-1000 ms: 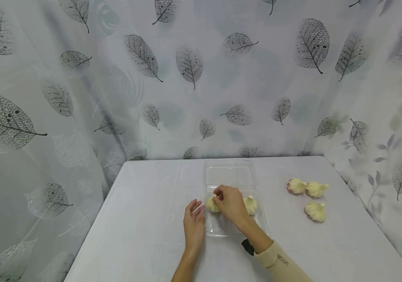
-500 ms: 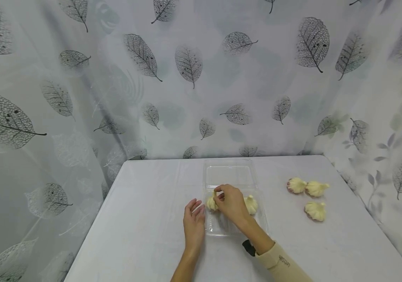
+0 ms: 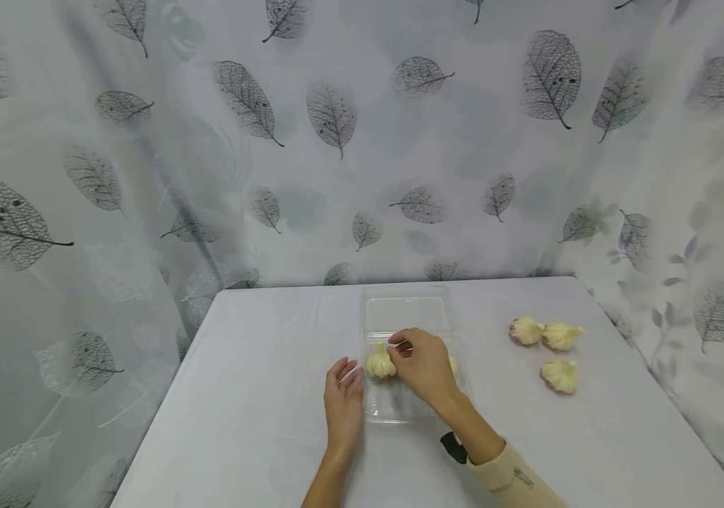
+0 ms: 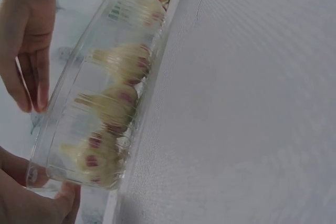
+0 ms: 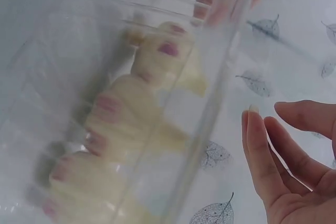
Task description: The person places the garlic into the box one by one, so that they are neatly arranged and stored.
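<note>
A clear plastic clamshell container [image 3: 394, 416] lies with its lid spread away from me. Inside, the left wrist view shows a row of garlic bulbs: a near bulb [image 4: 94, 158], a middle bulb [image 4: 113, 107] and a farther bulb [image 4: 126, 62]. From above, one garlic bulb [image 3: 379, 361] shows at the left, another [image 3: 453, 365] peeks out behind the wrist, and my hand hides the rest. My right hand [image 3: 424, 367] hovers over the container; its fingers [image 5: 260, 156] are parted from the thumb, holding nothing. My left hand [image 3: 344, 410] rests against the container's left side, fingers extended.
Three loose garlic bulbs lie right of the container: one at the back left [image 3: 526, 331], one touching it [image 3: 562, 336], and one nearer [image 3: 560, 376]. The container's lid [image 3: 406, 314] covers the table behind. A leaf-patterned curtain [image 3: 362, 141] surrounds the white table [image 3: 260, 395].
My right fingers have let go of the left garlic bulb's stem and moved slightly right. The bulb stays standing in the container. My left hand keeps its place; the head view has shifted slightly.
</note>
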The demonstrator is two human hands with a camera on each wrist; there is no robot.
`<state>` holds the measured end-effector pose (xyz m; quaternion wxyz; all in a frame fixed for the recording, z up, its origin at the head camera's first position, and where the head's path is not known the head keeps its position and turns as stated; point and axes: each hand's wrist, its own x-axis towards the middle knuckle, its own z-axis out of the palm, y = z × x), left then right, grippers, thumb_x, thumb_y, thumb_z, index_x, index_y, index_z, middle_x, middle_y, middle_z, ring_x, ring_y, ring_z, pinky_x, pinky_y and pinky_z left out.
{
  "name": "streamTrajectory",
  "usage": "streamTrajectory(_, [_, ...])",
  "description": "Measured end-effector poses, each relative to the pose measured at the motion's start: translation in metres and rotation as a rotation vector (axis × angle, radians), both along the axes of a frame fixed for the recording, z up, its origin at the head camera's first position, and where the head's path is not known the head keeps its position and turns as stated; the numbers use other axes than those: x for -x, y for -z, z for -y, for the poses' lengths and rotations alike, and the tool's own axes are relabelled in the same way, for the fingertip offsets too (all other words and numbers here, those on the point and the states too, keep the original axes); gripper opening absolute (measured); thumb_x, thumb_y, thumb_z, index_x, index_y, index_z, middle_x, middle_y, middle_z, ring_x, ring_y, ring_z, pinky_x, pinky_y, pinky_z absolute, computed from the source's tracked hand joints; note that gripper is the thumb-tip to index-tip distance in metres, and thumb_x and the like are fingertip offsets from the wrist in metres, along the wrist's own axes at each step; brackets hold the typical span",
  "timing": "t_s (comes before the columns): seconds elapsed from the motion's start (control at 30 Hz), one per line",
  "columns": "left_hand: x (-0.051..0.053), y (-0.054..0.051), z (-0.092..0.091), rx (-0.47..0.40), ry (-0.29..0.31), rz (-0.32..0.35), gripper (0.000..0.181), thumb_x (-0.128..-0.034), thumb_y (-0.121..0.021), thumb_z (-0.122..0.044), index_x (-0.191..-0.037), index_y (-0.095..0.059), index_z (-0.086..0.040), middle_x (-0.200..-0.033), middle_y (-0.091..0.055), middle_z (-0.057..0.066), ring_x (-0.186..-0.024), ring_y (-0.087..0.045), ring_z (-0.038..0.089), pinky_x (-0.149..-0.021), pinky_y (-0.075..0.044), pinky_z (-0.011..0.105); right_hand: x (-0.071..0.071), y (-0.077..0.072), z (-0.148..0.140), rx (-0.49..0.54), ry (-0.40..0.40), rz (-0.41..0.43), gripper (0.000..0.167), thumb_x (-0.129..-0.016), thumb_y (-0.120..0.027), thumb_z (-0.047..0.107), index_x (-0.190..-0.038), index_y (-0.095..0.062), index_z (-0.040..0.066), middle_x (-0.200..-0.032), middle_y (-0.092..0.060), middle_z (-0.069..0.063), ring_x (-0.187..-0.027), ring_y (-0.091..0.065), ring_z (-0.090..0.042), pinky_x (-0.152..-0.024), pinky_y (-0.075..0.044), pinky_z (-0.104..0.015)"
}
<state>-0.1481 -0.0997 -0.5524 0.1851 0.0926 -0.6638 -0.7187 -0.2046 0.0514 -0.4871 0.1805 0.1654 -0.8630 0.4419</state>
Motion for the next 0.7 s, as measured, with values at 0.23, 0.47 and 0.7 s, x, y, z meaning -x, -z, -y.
streamTrajectory(0.23, [0.001, 0.002, 0.001, 0.006, 0.009, 0.02, 0.054, -0.0933, -0.048, 0.02, -0.146, -0.044, 0.006, -0.139, -0.055, 0.024, -0.13, -0.058, 0.04, -0.111, -0.051, 0.041, -0.006, -0.005, -0.016, 0.026, 0.015, -0.079, 0.014, -0.084, -0.082, 0.001, -0.096, -0.078, 0.006, -0.09, -0.076, -0.004, -0.077, -0.073, -0.015, -0.069, -0.064, -0.028])
streamTrajectory(0.47, [-0.001, 0.0, 0.002, 0.008, 0.019, 0.04, 0.055, -0.0943, -0.049, 0.018, -0.147, -0.043, 0.005, -0.142, -0.054, 0.023, -0.132, -0.057, 0.04, -0.112, -0.05, 0.044, -0.007, -0.01, -0.034, 0.039, 0.049, -0.088, 0.01, -0.088, -0.078, 0.002, -0.097, -0.078, 0.006, -0.09, -0.077, -0.005, -0.077, -0.072, -0.013, -0.07, -0.064, -0.028])
streamTrajectory(0.7, [-0.001, 0.002, 0.002, 0.004, 0.036, 0.043, 0.053, -0.0972, -0.052, 0.015, -0.148, -0.043, 0.002, -0.144, -0.053, 0.023, -0.134, -0.056, 0.039, -0.112, -0.05, 0.04, -0.007, -0.009, -0.052, 0.029, 0.102, -0.138, 0.011, -0.088, -0.078, 0.0, -0.098, -0.078, 0.004, -0.089, -0.077, -0.005, -0.076, -0.073, -0.017, -0.067, -0.065, -0.032])
